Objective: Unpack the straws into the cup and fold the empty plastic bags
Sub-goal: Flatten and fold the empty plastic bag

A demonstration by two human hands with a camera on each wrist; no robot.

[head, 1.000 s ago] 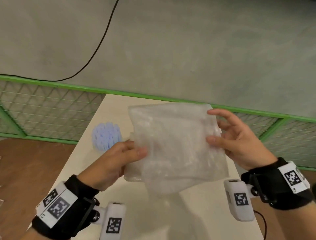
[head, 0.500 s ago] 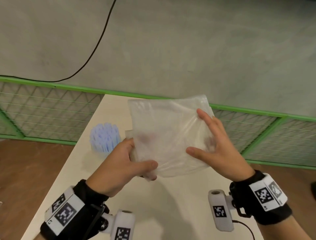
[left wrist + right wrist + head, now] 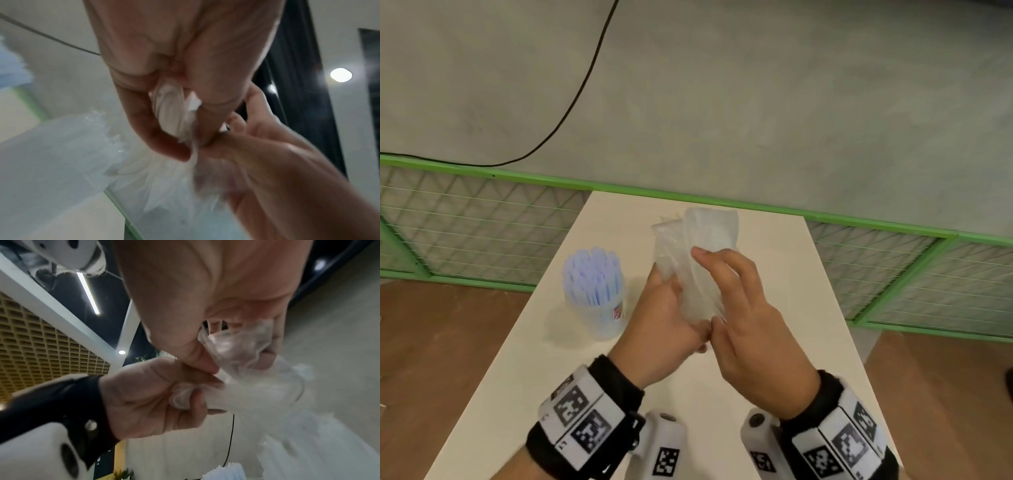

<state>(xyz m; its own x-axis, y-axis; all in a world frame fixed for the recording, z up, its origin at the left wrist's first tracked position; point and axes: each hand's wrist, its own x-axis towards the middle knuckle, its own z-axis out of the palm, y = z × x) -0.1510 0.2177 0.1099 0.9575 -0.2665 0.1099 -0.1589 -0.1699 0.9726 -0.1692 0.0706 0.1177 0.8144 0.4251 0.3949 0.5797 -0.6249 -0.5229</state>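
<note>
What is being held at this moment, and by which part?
The clear plastic bag, held above the table. The left hand grips its bunched lower end; the right hand pinches it just beside that, near the same end.

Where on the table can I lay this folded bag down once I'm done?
Bare tabletop lies right of the plastic bag, out to the table's right edge, and also near you between the wrists. It is crowded on the left, where the cup of straws stands close beside the left hand and right hand.
</note>
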